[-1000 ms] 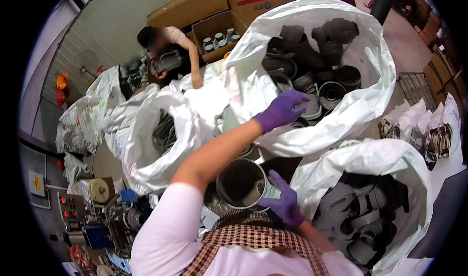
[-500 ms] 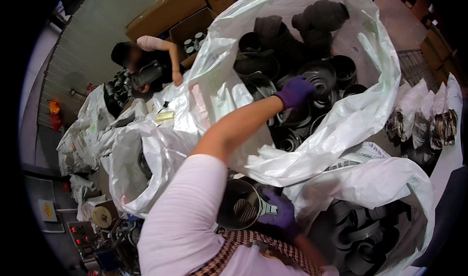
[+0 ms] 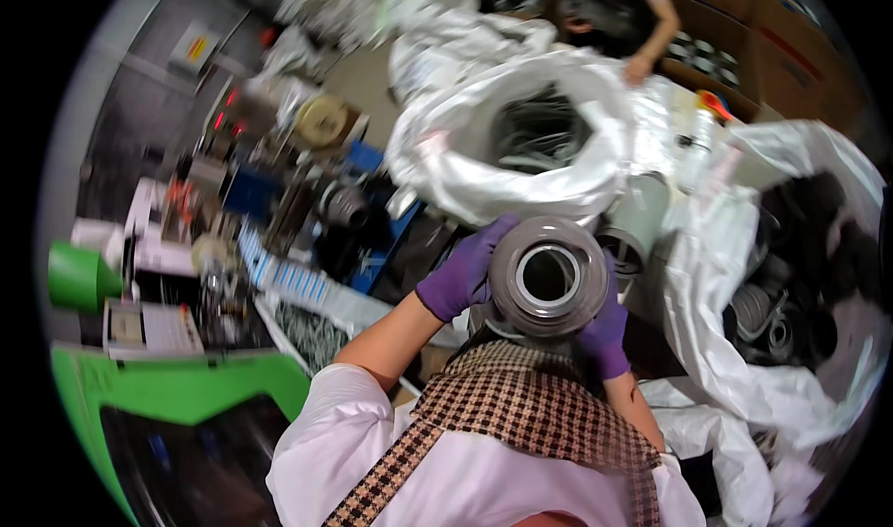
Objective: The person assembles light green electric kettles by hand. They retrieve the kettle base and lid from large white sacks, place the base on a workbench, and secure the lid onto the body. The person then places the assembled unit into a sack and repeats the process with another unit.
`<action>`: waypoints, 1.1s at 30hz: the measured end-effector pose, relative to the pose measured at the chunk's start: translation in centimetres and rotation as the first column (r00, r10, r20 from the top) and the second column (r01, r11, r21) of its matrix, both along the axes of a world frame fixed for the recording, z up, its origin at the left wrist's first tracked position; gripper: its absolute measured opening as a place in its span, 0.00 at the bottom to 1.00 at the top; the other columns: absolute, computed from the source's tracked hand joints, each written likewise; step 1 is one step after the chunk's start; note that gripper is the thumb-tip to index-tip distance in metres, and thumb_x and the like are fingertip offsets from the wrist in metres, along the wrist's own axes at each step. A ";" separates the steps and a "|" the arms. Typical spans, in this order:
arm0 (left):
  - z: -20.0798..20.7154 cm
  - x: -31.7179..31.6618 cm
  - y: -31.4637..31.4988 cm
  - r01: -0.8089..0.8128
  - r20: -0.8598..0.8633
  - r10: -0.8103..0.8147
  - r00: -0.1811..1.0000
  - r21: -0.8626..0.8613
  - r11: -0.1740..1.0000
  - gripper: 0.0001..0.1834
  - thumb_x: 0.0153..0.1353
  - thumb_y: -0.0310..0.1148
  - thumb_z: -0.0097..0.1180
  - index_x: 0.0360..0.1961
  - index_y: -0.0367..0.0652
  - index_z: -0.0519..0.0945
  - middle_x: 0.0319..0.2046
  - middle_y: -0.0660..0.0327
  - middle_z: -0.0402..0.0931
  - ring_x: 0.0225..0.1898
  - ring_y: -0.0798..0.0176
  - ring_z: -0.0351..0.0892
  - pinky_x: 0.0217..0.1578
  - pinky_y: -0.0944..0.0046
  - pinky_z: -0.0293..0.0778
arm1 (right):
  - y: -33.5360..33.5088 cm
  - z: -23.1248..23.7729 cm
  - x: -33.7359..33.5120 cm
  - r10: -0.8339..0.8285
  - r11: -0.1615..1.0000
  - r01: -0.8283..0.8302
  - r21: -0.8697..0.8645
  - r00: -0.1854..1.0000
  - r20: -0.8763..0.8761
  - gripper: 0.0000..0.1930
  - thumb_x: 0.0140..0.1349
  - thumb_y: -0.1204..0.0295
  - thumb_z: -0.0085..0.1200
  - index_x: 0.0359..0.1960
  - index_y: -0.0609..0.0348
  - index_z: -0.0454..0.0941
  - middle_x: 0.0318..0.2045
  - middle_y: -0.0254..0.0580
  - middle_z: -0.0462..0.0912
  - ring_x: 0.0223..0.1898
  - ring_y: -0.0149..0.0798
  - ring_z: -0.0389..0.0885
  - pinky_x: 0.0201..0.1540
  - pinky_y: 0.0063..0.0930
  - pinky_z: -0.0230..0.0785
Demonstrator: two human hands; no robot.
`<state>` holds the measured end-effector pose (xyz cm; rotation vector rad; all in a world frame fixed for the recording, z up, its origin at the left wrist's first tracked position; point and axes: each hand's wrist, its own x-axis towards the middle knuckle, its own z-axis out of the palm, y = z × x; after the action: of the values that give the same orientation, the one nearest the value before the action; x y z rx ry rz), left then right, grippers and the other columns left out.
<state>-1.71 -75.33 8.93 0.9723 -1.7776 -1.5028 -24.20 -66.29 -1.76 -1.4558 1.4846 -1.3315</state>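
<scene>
Both my hands, in purple gloves, hold a round grey stepped hollow part (image 3: 584, 248) with a pale ring around its central opening. My left hand (image 3: 470, 268) wraps its left side. My right hand (image 3: 606, 330) grips its right side, fingers partly hidden behind it. The opening faces up toward me, and the part is held in front of my checked apron (image 3: 549, 397). Beneath it, the edge of another dark object shows, too covered to make out.
Ahead is a white woven bag (image 3: 428, 169) with dark pieces inside; a larger bag (image 3: 693, 285) of black parts stands right. A grey cylinder (image 3: 642, 211) lies between them. Machinery (image 3: 270, 192) and a green-edged surface (image 3: 200, 378) are left. A co-worker's arm (image 3: 660, 29) is at the far side.
My left hand has come back out of the large bag of black parts. Both hands are now together on the round grey part. The view has swung left toward the machinery.
</scene>
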 end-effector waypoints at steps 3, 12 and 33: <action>-8.0 5.8 4.7 0.272 -0.633 0.539 0.557 0.751 0.602 0.21 0.69 0.30 0.53 0.62 0.39 0.70 0.61 0.54 0.72 0.60 0.61 0.74 0.59 0.61 0.73 | -2.1 -0.2 4.2 0.080 0.993 -0.083 -0.084 0.996 -0.043 0.44 0.59 0.66 0.66 0.74 0.57 0.55 0.61 0.51 0.78 0.50 0.43 0.84 0.50 0.33 0.76; 1.8 22.7 7.4 -0.135 0.224 0.464 0.857 -0.772 0.621 0.55 0.52 0.57 0.69 0.75 0.47 0.57 0.75 0.50 0.46 0.72 0.49 0.55 0.65 0.56 0.65 | -12.0 5.3 18.6 0.349 0.615 -0.772 0.160 0.449 0.823 0.20 0.66 0.74 0.56 0.59 0.63 0.76 0.53 0.46 0.82 0.52 0.33 0.80 0.57 0.27 0.73; 14.9 41.2 1.9 -0.535 0.129 0.802 0.584 -0.681 0.500 0.16 0.61 0.39 0.65 0.33 0.34 0.85 0.47 0.55 0.85 0.42 0.61 0.84 0.44 0.64 0.78 | -13.4 17.1 37.1 0.673 0.685 -0.670 0.287 0.732 0.102 0.19 0.72 0.64 0.40 0.58 0.59 0.75 0.41 0.37 0.83 0.27 0.25 0.74 0.25 0.23 0.67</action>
<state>39.48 -73.46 23.87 1.5094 -1.6212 -0.1735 12.94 -79.65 15.33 -1.5732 0.9330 -0.6006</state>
